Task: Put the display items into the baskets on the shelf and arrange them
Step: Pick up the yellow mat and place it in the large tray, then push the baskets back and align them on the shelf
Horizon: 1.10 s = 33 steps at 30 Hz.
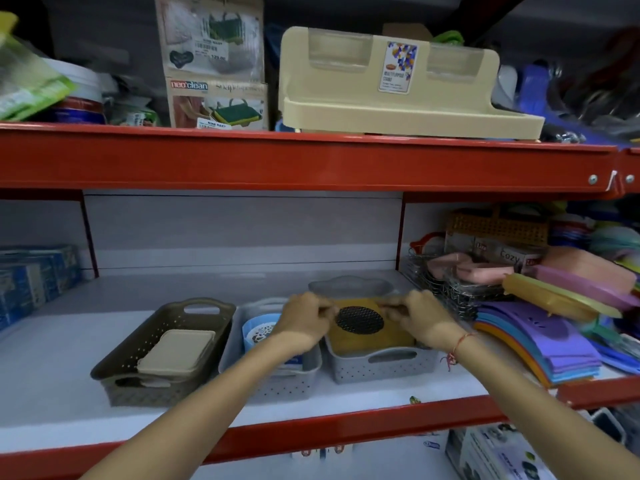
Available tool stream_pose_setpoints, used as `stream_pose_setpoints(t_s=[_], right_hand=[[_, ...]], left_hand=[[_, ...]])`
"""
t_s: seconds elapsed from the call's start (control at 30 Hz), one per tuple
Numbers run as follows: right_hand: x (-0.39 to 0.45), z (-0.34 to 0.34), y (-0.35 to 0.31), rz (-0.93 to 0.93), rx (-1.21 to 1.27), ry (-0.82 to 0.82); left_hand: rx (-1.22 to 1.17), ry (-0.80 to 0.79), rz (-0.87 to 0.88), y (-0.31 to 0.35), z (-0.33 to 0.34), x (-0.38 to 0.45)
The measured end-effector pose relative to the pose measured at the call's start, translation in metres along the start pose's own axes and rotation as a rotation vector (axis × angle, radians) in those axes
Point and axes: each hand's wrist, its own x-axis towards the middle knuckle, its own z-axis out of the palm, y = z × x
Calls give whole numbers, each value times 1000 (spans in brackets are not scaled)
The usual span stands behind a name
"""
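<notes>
Both hands sit over the right-hand grey basket (381,367) on the white shelf (52,368). The left hand (304,323) has its fingers curled together, pinching the left edge of a yellow item (370,336) with a dark oval mesh patch on top. The right hand (424,320) pinches the right edge in the same way (a red thread hangs at that wrist). The yellow item lies inside this basket, tilted a little, its far side higher than the near rim.

Just left, touching or nearly so, stands a second grey basket (277,379) holding a blue round item (258,330), partly hidden by the left forearm. Further left, toward the shelf's front edge, a brown basket (138,344) holds a beige lidded box (176,353).

Behind the hands lies a grey tray (349,285), blurred. At the shelf's right end a wire rack (446,289) holds pink pieces, beside a stack of purple mats (540,337). On the red shelf above rests a beige stand (391,98).
</notes>
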Motion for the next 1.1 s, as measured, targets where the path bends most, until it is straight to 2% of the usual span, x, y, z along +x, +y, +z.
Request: stream_pose_setpoints(t_s=[0.07,0.13,0.2,0.3,0.43,0.5,0.67,0.87,0.97,1.07,1.1], right_hand=[[4,-2,-31,95,411,68],[6,-5,-70,221,876,-41],[5,-5,-108,301,1140,-153],[11,12,-141,328,1052,-270],[22,38,-161,384,902,-382],[25,41,-164,414,898,-402],[26,36,-167,422,626,-429],[33,38,-171,388,584,-363],[34,36,-165,422,699,-373],[34,17,-160,406,902,-171],[39,16,-161,433,914,-177]], left_hand=[[-151,70,-149,-17,-22,-3],[-329,54,-357,-33,-46,-4],[-488,-26,-507,-45,-66,-10],[-635,-151,-579,-47,-80,-22],[-715,-253,-625,-41,-83,-26],[-697,-273,-633,-42,-81,-21],[-553,-350,-598,-48,-73,-1],[-486,-352,-660,-45,-79,3],[-472,-321,-664,-47,-83,2],[-470,-281,-624,-54,-95,2],[-485,-257,-603,-57,-102,2]])
